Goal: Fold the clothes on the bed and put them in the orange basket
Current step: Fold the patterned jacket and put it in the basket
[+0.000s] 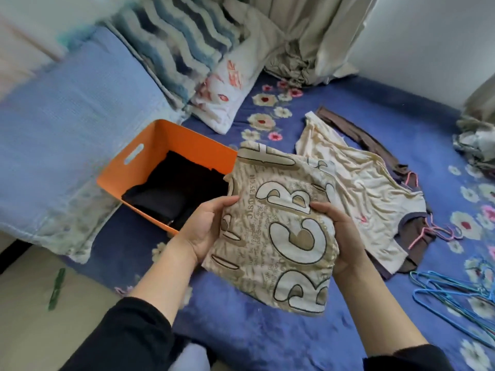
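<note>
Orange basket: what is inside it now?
Folded black clothing lies inside the orange basket. The letter-printed garment covers its right part; what lies there cannot be seen.

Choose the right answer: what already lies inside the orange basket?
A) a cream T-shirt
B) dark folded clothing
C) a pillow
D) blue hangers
B: dark folded clothing covers the bottom of the orange basket, while the cream T-shirt lies outside it on the bed.

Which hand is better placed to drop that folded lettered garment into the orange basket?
Left, probably. The left hand grips the folded garment on the edge nearest the orange basket, close to its front rim; the right hand holds the far edge.
</note>
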Tool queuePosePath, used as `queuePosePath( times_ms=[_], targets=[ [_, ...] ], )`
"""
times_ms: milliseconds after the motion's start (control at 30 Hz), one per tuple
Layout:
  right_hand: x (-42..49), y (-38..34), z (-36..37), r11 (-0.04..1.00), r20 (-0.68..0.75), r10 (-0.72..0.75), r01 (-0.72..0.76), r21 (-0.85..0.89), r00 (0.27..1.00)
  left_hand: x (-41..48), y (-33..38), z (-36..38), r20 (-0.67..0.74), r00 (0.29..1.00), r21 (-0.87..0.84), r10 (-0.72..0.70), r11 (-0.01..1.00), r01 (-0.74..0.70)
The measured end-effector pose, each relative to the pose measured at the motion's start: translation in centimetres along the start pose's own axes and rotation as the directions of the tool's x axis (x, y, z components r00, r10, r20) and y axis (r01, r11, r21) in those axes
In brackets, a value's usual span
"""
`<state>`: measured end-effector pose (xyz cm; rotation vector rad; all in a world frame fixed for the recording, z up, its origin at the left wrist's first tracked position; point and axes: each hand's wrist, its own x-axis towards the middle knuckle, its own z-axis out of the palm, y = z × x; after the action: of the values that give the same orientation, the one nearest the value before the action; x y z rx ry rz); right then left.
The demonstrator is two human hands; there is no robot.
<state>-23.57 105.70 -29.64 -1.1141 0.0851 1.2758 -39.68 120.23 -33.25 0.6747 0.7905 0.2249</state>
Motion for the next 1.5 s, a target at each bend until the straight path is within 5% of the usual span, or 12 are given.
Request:
queuePosePath(
  times_ms=[100,233,367,600,900,967,1033,1100,1200,1333,1500],
  targets=[
    [4.7,1.2,6.1,0.994,-0.023,0.105,-0.105,0.004,0.994,1.2,6.7,-5.0,-0.108,0.994,0.085,0.018,0.996,-0.009],
    [11.1,5.2,12.0,0.964,-0.167,0.239,-0.254,-0.074,0.956,4.3,11.7,-12.7,-0.276,0.958,0.258,-0.076,0.954,0.15],
    [15.6,8.5,13.9,0.926,-0.359,0.289,-0.354,-0.129,0.887,8.0,13.5,-16.9,-0.269,0.951,0.492,-0.154,0.827,0.274],
    [20.7,9.5,11.3,0.865,-0.605,0.124,-0.384,-0.322,0.787,14.3,11.9,-16.8,-0.239,0.949,0.592,-0.203,0.744,0.309],
    [22.4,12.2,11.2,0.611,-0.642,-0.144,-0.443,-0.657,0.753,19.4,7.3,-18.0,-0.33,0.937,0.647,-0.116,0.695,0.314],
    [21.8,12.1,11.4,0.477,-0.543,-0.223,-0.395,-0.785,0.809,19.4,6.8,-17.8,-0.327,0.943,0.766,-0.064,0.567,0.304],
    [20.7,12.0,11.6,0.191,-0.286,-0.265,-0.24,-0.952,0.921,18.6,6.9,-17.5,-0.311,0.935,0.908,0.171,0.344,0.239],
    [20.3,12.0,11.8,-0.126,-0.076,-0.169,-0.098,-0.987,0.983,17.8,7.2,-17.2,0.005,0.912,0.996,0.41,0.075,-0.04],
    [21.5,13.1,10.5,-0.477,0.035,-0.071,-0.003,-0.879,0.997,17.9,7.5,-17.5,0.429,0.887,0.878,0.173,-0.308,-0.365],
    [23.8,13.1,9.0,-0.667,-0.06,0.019,-0.032,-0.744,0.998,20.6,6.8,-19.1,0.373,0.919,0.764,-0.124,-0.521,-0.38],
    [26.7,13.4,8.2,-0.71,-0.181,0.13,-0.036,-0.704,0.975,23.2,5.5,-20.3,0.305,0.917,0.72,-0.258,-0.568,-0.399]
  ],
)
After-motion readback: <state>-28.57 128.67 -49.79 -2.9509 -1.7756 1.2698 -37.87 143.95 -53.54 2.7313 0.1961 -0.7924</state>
